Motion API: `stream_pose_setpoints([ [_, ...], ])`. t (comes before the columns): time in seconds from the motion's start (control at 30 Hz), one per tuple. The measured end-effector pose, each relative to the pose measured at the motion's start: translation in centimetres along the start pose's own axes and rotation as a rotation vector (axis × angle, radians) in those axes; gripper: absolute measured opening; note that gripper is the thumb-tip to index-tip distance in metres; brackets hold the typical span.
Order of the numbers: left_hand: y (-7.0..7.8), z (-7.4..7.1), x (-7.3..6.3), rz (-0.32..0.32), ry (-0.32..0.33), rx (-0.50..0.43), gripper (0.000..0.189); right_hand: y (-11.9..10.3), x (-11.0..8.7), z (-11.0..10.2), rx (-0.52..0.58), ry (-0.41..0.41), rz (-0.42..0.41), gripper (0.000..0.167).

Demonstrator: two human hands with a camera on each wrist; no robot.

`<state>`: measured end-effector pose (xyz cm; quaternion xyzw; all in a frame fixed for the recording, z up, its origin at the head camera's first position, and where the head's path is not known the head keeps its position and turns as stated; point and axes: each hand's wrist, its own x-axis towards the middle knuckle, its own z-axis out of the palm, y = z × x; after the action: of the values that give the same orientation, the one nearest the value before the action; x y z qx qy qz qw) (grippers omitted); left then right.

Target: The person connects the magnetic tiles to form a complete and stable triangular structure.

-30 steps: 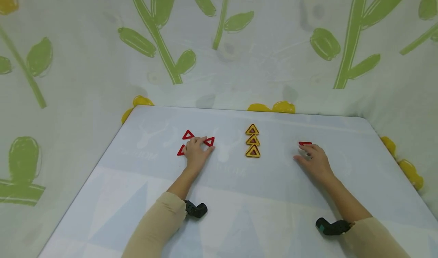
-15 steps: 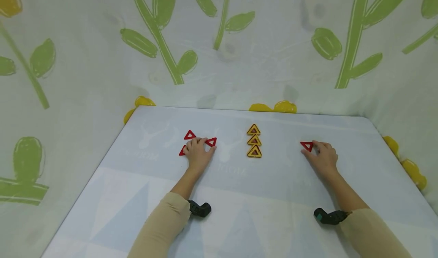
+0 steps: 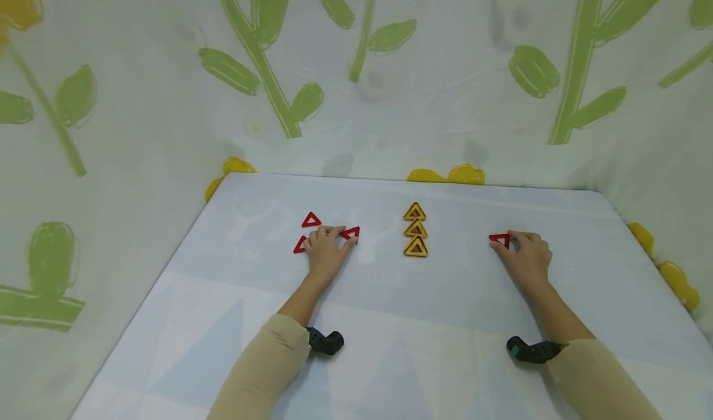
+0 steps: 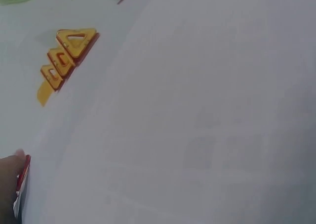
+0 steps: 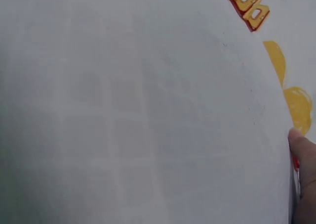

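Note:
My left hand (image 3: 325,256) pinches a red triangle frame (image 3: 357,234) between thumb and fingers, on the left part of the table. Two more red triangles lie by that hand: one (image 3: 311,220) just beyond it, the other (image 3: 299,245) at its left, partly covered by the fingers. Over on the right, my right hand (image 3: 526,260) pinches another red triangle (image 3: 494,238) at its edge. Between the hands, three yellow triangles (image 3: 416,247) with red-brown borders form a column. In the left wrist view, yellow triangles (image 4: 76,42) stand up left and a thumb (image 4: 10,172) shows at the lower left edge.
The white table (image 3: 434,346) has pale blue printed shapes and rounded far corners. A white curtain (image 3: 434,111) with green leaves and yellow flowers hangs behind and around it. A black wrist device (image 3: 325,341) sits at each sleeve cuff.
The right hand has closed its thumb and fingers on the red triangle at the right, which has turned. The left hand's red triangle has turned slightly and shifted a little right.

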<state>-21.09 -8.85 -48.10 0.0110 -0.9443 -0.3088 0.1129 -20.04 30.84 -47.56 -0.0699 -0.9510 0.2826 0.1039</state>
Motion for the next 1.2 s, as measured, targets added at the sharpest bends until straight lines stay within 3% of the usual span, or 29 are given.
stream_pose_setpoints([
  [0.17, -0.2, -0.3, -0.2, 0.027, -0.027, 0.014, 0.043, 0.1, -0.2, -0.1, 0.016, 0.003, -0.047, 0.053],
  [0.47, 0.1, 0.1, -0.1, 0.145, -0.074, 0.172, 0.050, 0.6, -0.5, -0.2, -0.005, -0.005, -0.069, 0.055],
  [0.73, -0.4, 0.1, -0.4, 0.189, -0.066, 0.133, 0.050, 0.2, -1.0, -0.6, 0.036, -0.056, -0.092, 0.048],
  [0.97, -0.4, -0.3, -0.6, 0.201, -0.121, 0.065, 0.050, 0.4, -1.5, -0.9, 0.079, -0.098, -0.126, 0.050],
  [1.2, -0.4, -0.8, -0.9, 0.279, -0.172, 0.051, 0.048, 0.5, -1.9, -0.8, 0.121, -0.158, -0.111, 0.047],
])
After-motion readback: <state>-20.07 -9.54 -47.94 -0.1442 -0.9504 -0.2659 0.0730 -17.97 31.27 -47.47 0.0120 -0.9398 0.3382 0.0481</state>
